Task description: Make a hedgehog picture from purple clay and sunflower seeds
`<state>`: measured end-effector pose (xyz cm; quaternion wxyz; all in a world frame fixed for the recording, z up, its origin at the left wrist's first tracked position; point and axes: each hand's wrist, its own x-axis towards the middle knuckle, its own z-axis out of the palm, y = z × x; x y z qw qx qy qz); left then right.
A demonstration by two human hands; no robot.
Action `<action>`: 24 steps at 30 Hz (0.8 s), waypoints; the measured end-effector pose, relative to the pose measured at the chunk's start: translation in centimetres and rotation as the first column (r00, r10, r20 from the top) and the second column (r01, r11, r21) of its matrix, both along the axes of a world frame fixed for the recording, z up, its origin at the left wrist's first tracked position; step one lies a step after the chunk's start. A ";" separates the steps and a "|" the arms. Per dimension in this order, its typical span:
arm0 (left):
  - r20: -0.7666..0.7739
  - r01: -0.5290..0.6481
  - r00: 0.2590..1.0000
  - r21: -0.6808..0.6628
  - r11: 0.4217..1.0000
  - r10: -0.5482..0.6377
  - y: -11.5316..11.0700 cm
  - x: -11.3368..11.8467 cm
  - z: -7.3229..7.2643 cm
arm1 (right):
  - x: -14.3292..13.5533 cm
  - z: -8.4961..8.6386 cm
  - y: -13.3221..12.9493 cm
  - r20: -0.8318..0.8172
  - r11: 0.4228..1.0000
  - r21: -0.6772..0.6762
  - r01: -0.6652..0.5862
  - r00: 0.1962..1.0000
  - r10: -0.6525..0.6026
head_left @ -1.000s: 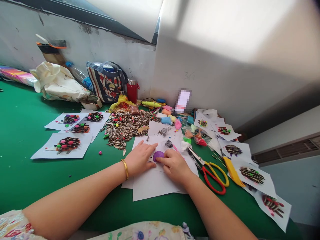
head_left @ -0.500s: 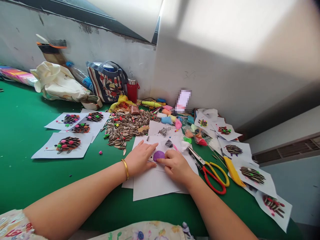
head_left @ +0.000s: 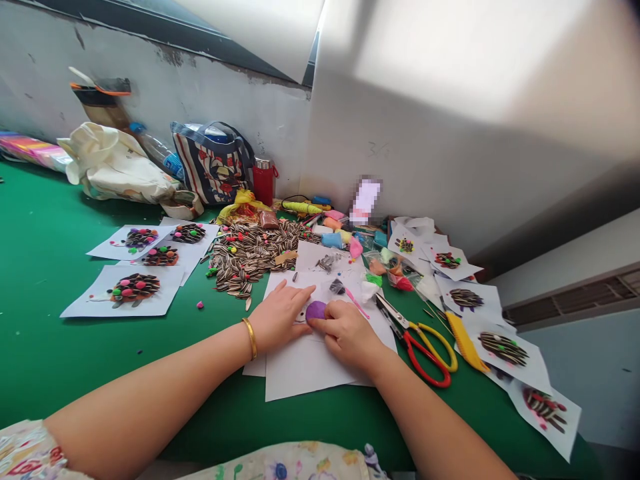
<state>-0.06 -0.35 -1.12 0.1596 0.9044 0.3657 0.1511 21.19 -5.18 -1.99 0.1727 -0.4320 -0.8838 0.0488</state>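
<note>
A flat oval of purple clay (head_left: pixel 315 311) lies on white paper (head_left: pixel 310 373), partly covered by my right hand. My left hand (head_left: pixel 283 313), with a gold bangle at the wrist, rests palm down to its left; the fingers are stretched out and the thumb is apart, holding nothing. With its index finger pressing the clay's lower edge, my right hand (head_left: pixel 350 333) has its other fingers curled and grips nothing. Between the hands a small dark dot shows beside the clay. A thin pink stick-like tool (head_left: pixel 358 303) lies on the paper beyond my right hand, near a dark lump in clear wrap (head_left: pixel 337 287).
Red-handled scissors (head_left: pixel 425 363) and yellow-handled scissors (head_left: pixel 437 343) lie to the right. Striped sunflower seeds (head_left: pixel 255 253) are heaped behind the paper. Finished seed pictures (head_left: pixel 127 291) sit on both sides. Bags, including a striped tote (head_left: pixel 213 167), and a red flask (head_left: pixel 263 181) stand by the wall.
My right hand has shifted slightly over the purple clay, and more of the pink tool shows beyond it. My left hand stays in the same place on the paper.
</note>
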 end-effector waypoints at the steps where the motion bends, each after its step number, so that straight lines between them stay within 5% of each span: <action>1: 0.001 0.000 1.000 0.001 1.000 0.000 0.0 0.0 0.0 | 0.0 0.0 0.0 -0.006 1.000 0.004 -0.003 1.000 0.003; 24: -0.007 -0.004 1.000 0.017 1.000 0.004 0.1 0.0 -0.2 | -0.2 0.0 0.2 -0.043 1.000 -0.018 0.010 0.999 -0.011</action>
